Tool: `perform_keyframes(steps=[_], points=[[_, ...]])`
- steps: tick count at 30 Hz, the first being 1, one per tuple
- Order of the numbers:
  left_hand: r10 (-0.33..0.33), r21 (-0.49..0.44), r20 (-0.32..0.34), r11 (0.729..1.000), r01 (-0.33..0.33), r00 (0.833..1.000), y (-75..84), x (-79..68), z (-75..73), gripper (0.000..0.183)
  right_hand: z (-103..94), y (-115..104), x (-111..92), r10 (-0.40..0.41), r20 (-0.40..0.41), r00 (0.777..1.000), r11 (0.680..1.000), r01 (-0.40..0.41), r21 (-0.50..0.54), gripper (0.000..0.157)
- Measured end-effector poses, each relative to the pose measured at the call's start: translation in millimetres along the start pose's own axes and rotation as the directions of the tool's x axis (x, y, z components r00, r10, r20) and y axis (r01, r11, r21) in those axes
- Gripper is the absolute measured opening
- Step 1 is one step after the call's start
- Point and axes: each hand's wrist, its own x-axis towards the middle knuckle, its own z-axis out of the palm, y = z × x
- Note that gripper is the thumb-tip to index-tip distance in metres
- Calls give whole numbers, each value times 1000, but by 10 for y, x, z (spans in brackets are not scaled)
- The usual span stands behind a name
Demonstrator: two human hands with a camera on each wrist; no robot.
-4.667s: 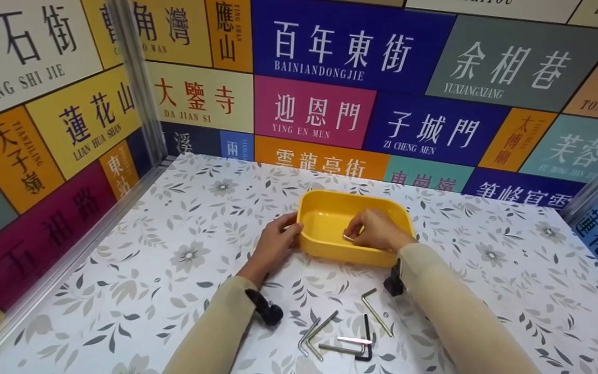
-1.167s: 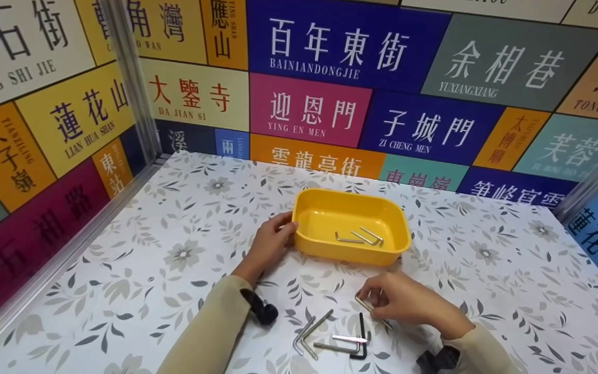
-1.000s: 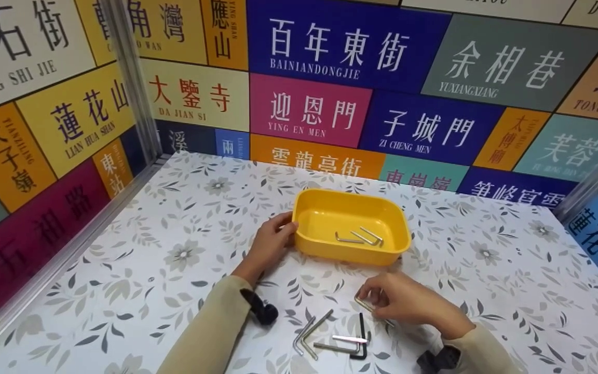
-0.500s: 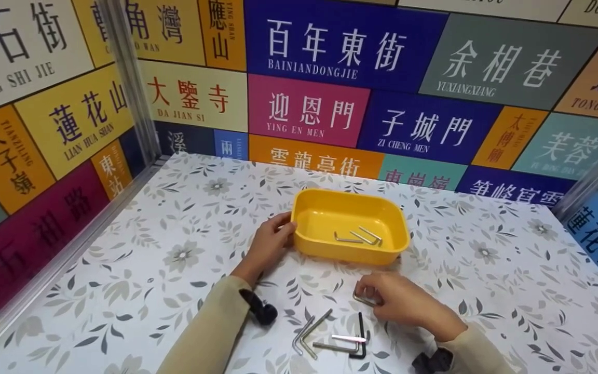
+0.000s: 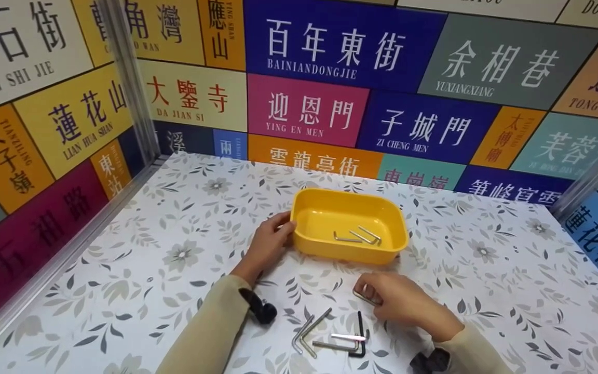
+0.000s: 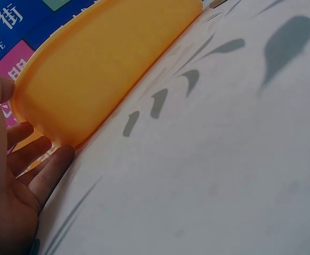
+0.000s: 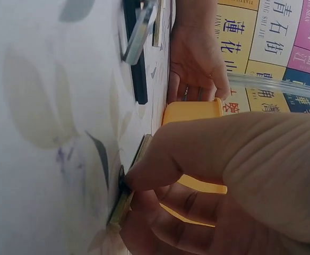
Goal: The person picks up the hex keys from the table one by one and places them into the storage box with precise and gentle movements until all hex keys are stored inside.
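Observation:
My right hand (image 5: 400,298) pinches a brassy hex key (image 7: 129,194) between thumb and fingers, right at the tabletop, in front of the yellow box (image 5: 348,253). Most of that key is hidden by the hand in the head view. My left hand (image 5: 268,244) rests on the box's left end, its relaxed fingers touching the outer wall and its thumb at the rim. Inside the box lie a few silver hex keys (image 5: 348,239). Between my forearms are two angled hex keys (image 5: 315,324), a grey one (image 5: 330,346) and a black one (image 5: 361,324), with a short bright rod (image 5: 345,337) across it.
The table (image 5: 122,291) wears a white cloth with grey leaves and flowers. Behind it stands a wall (image 5: 309,111) of coloured panels with Chinese lettering. A clear-edged corner post (image 5: 135,78) runs up at the left.
Earlier my right hand was inside the box; it has come back to the table and taken hold of the brassy hex key, shifting it slightly since. My left hand has stayed at the box.

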Motion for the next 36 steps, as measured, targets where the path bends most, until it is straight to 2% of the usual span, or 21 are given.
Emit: perform_keyframes(steps=[10,21,36], points=[[7,-8,-4,1000,-7,1000,13,-1,-8,51,18,-57,15,27,-61,998,999,-30,-45,41],[24,-29,-12,999,-25,1000,-6,10,23,49,47,-59,-16,38,-86,996,997,-44,-68,40],[-25,2,-9,1000,25,1000,5,19,34,51,12,-57,-32,69,-38,997,997,-70,-25,39]])
